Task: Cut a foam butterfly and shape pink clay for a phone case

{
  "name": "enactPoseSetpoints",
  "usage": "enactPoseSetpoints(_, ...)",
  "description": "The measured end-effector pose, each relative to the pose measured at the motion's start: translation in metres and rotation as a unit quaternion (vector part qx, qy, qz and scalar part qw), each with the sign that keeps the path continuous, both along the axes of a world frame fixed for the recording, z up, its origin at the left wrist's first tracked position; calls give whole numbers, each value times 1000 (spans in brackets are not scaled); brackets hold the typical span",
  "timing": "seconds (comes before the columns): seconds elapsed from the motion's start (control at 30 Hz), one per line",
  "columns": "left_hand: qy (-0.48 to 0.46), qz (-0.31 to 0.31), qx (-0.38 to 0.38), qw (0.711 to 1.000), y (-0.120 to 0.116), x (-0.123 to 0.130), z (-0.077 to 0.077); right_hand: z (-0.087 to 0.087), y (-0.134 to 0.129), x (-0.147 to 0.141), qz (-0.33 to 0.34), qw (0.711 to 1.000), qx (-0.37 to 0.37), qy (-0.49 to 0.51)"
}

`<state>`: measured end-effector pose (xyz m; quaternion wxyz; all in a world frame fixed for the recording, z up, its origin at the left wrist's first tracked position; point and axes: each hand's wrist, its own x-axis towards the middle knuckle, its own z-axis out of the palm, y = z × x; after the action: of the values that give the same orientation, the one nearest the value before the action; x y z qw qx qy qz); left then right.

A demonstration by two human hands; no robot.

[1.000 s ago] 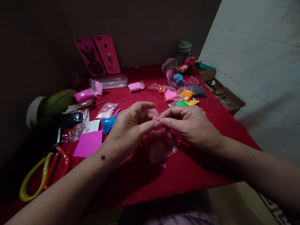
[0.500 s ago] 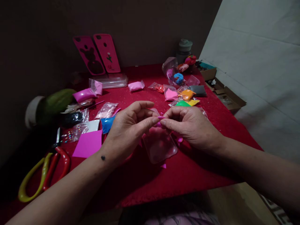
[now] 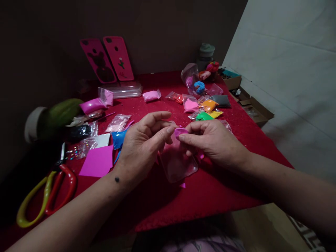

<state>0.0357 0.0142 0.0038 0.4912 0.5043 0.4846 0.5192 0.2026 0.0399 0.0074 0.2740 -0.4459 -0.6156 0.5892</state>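
A small flat pink piece [image 3: 180,132] is pinched between the thumb and fingers of my right hand [image 3: 207,138]. Just left of it is my left hand [image 3: 151,140], its thumb and curved fingers apart with nothing seen between them. Below both hands a clear phone case [image 3: 180,164] lies on the red cloth [image 3: 210,196], its upper part hidden behind my fingers. Close to its lower edge lies a small pink scrap [image 3: 183,185]. A pink square sheet [image 3: 97,161] and a blue packet [image 3: 118,139] are left of my left hand.
Scissors [image 3: 61,168] with red and yellow handles lie at the left. Two pink phone cases [image 3: 119,57] lean on the back wall. Several clay packets [image 3: 190,105] lie behind my hands. A bottle [image 3: 206,56] stands at the back, with cardboard boxes [image 3: 252,105] beyond the right edge.
My left thumb and fingers have come off the pink piece and moved slightly left. The piece now stays in my right hand, showing more of its rounded face.
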Motion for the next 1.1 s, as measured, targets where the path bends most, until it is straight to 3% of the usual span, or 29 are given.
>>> enactPoseSetpoints(0.3, -37, -60, -8, 997, 2, 2, -4, -6, 2, 1, 30, 999, 43, -11)
enactPoseSetpoints(0.53, -61, -25, -11, 998, 1, 4, -2, -2, -1, 1, 46, 999, -24, 11)
enactPoseSetpoints(0.97, -59, -60, -17, 996, 4, 1, -7, -7, 1, 4, 54, 996, 63, -30)
enactPoseSetpoints(1.1, -59, -53, -14, 997, 3, 2, -7, -8, 2, 4, 59, 997, 50, -8)
